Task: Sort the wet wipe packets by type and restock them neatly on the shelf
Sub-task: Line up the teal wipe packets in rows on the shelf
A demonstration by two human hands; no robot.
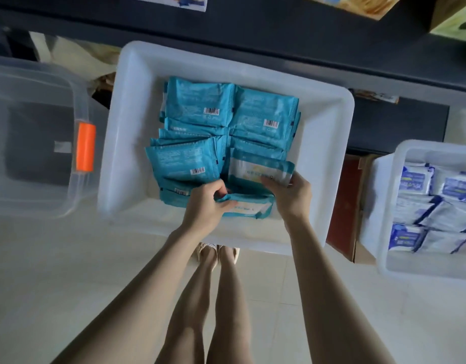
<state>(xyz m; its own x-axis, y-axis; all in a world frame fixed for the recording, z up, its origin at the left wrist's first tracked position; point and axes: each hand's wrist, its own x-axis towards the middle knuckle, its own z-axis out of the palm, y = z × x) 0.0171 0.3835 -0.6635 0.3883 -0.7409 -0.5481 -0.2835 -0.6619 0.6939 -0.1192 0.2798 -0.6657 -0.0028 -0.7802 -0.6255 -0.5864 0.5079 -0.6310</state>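
**Both hands on teal packets in the centre bin**

On pale floor tiles [69,258], beneath a dark shelf [253,35] across the top of the frame: three containers in a row. At centre, a white bin [127,127], filled with teal wet wipe packets [200,103] in two overlapping columns, several barcode side up. At left, a clear lidded box [29,114] with an orange latch [86,147]. At right, partly cut by the frame edge, a second white bin [384,206] holding blue-and-white packets [415,179] in rows. Between the two white bins, a red-brown box [344,200].

Lower centre of the white bin: left hand [208,203] curled around the left end of the nearest teal packet [249,207], thumb on top. Just above and to the right: right hand [292,195] gripping the lower edge of a white-faced teal packet [260,169], tilted up over the right column. At bottom centre, bare legs [221,298] and sandalled feet [216,253], just beside the bin's near wall.
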